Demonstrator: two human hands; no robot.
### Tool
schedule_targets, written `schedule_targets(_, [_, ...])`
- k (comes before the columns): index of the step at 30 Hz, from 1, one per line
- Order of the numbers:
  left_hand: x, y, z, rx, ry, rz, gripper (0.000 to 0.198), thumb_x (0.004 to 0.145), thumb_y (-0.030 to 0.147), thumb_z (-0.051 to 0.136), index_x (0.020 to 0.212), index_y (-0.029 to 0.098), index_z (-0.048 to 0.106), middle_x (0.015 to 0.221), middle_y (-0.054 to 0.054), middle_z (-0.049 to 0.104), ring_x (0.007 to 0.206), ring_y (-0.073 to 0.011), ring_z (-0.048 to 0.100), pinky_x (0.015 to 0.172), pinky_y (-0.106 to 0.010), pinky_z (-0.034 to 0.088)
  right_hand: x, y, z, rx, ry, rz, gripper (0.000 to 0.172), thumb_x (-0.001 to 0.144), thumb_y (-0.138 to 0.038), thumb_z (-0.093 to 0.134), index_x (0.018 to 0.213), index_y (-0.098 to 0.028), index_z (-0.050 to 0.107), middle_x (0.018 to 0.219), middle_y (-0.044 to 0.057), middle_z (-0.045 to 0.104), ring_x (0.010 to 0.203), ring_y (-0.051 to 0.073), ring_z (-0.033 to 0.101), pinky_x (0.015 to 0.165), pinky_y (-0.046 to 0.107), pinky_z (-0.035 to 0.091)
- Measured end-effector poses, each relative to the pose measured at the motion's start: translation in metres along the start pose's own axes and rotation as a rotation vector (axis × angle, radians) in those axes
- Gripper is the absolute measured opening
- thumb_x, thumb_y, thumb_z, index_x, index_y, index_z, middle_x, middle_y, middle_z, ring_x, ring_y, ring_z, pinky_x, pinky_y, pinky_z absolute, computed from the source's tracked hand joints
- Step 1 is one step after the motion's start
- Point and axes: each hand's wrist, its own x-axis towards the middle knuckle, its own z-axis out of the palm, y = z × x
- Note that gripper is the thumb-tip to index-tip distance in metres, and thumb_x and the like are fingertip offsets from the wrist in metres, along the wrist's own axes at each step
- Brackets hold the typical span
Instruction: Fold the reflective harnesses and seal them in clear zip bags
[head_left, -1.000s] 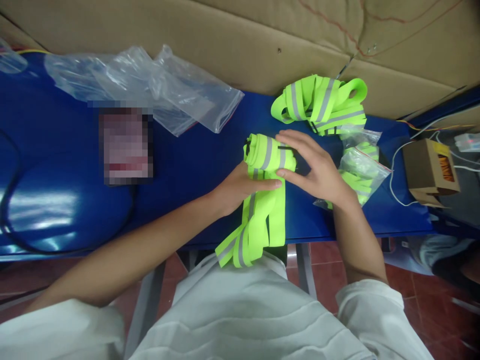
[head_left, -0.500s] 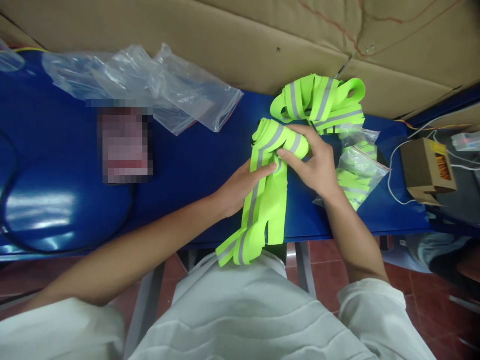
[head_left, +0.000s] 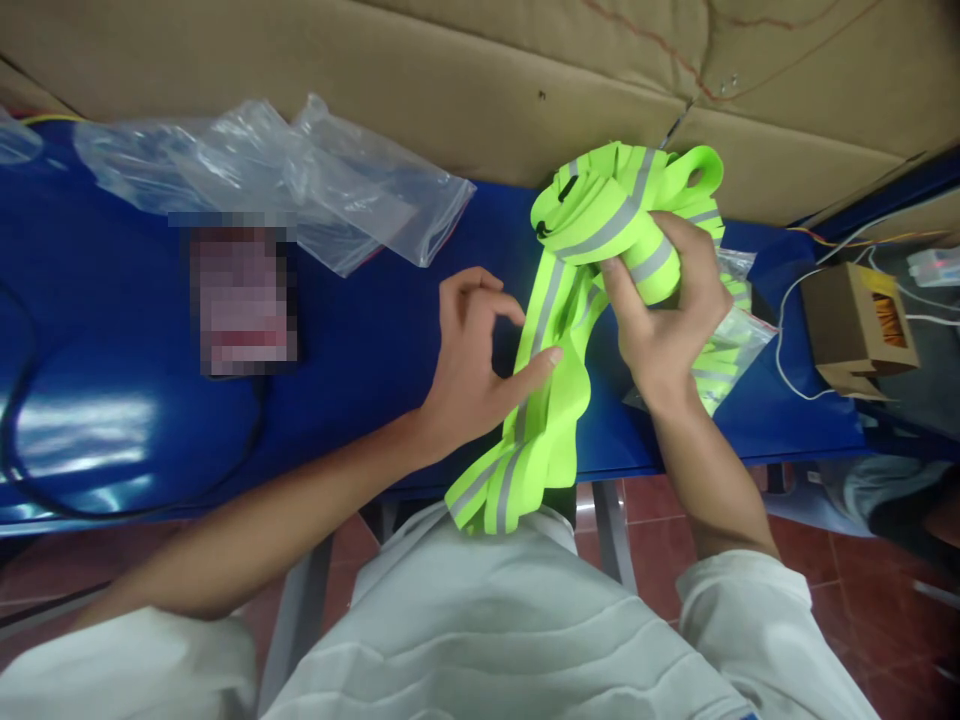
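Observation:
My right hand grips a thick, folded bundle of neon-yellow reflective strap with grey stripes, thumb on the near side and fingers behind. Small black fittings show at the bundle's left end. The strap's loose lengths hang down over the table's front edge to my lap. Beside these lengths is my left hand, its fingers curled but apart from the thumb. The thumb lies over the strap, and I cannot tell whether it touches. More looped yellow strap lies behind the bundle, partly hidden.
Clear zip bags lie along the back of the blue table. A blurred-out boxy object with a black cable stands at left. Bagged yellow straps and a small open cardboard box sit at right, near white cables.
My right hand has moved up and right with the bundle, bringing it against the straps at the back. My left hand has loosened from the strap and shifted slightly left, fingers now apart.

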Motion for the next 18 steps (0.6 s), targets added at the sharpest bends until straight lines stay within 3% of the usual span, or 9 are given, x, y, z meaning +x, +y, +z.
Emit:
schedule_targets(2, [-0.003, 0.008, -0.004, 0.278, -0.040, 0.123, 0.046, 0.078, 0.056, 0.086, 0.093, 0.021, 0.061, 0.138, -0.015, 0.053, 0.133, -0.0364, 0.047, 0.115, -0.053, 0.037, 0.000, 0.000, -0.001, -0.051, -0.049, -0.023, 0.053, 0.107, -0.057, 0.049, 0.156, -0.038, 0.049, 0.136, 0.010, 0.071, 0.138, 0.035, 0.063, 0.112, 0.052, 0.060])
schedule_targets(5, [-0.003, 0.023, -0.005, 0.496, -0.142, 0.171, 0.048, 0.081, 0.063, 0.082, 0.081, 0.019, 0.063, 0.115, -0.015, 0.062, 0.118, -0.0394, 0.055, 0.111, -0.060, 0.033, 0.001, -0.002, -0.001, -0.071, -0.130, -0.031, 0.056, 0.105, -0.058, 0.050, 0.158, -0.039, 0.047, 0.140, 0.007, 0.070, 0.144, 0.035, 0.058, 0.115, 0.051, 0.058])
schedule_targets(8, [-0.001, 0.034, 0.001, 0.548, -0.250, 0.130, 0.047, 0.087, 0.061, 0.075, 0.070, 0.019, 0.062, 0.084, -0.011, 0.061, 0.098, -0.0356, 0.061, 0.099, -0.052, 0.040, 0.003, -0.006, 0.001, -0.028, -0.129, -0.010, 0.041, 0.109, -0.052, 0.049, 0.145, -0.036, 0.059, 0.138, 0.006, 0.072, 0.137, 0.028, 0.064, 0.117, 0.043, 0.057])
schedule_targets(11, [0.002, 0.042, 0.012, 0.591, -0.273, 0.008, 0.047, 0.093, 0.056, 0.068, 0.064, 0.019, 0.061, 0.067, -0.008, 0.051, 0.084, -0.0323, 0.062, 0.084, -0.043, 0.043, 0.002, -0.007, 0.004, 0.025, -0.124, -0.013, 0.034, 0.110, -0.046, 0.049, 0.137, -0.031, 0.063, 0.137, 0.007, 0.072, 0.130, 0.023, 0.068, 0.116, 0.039, 0.057])
schedule_targets(14, [0.005, 0.048, 0.016, 0.651, -0.334, -0.092, 0.043, 0.093, 0.044, 0.064, 0.059, 0.020, 0.055, 0.059, -0.004, 0.041, 0.074, -0.0291, 0.060, 0.077, -0.039, 0.040, -0.001, -0.001, 0.007, 0.005, -0.238, 0.002, 0.043, 0.109, -0.048, 0.049, 0.149, -0.034, 0.056, 0.147, 0.008, 0.066, 0.141, 0.028, 0.061, 0.116, 0.043, 0.057])
schedule_targets(18, [0.005, 0.052, 0.003, 0.528, -0.425, -0.153, 0.033, 0.087, 0.031, 0.063, 0.059, 0.020, 0.049, 0.060, -0.002, 0.046, 0.062, -0.0181, 0.046, 0.069, -0.034, 0.031, -0.004, 0.008, 0.013, -0.010, -0.313, 0.012, 0.054, 0.108, -0.053, 0.049, 0.159, -0.037, 0.045, 0.157, 0.008, 0.057, 0.150, 0.031, 0.053, 0.113, 0.044, 0.058])
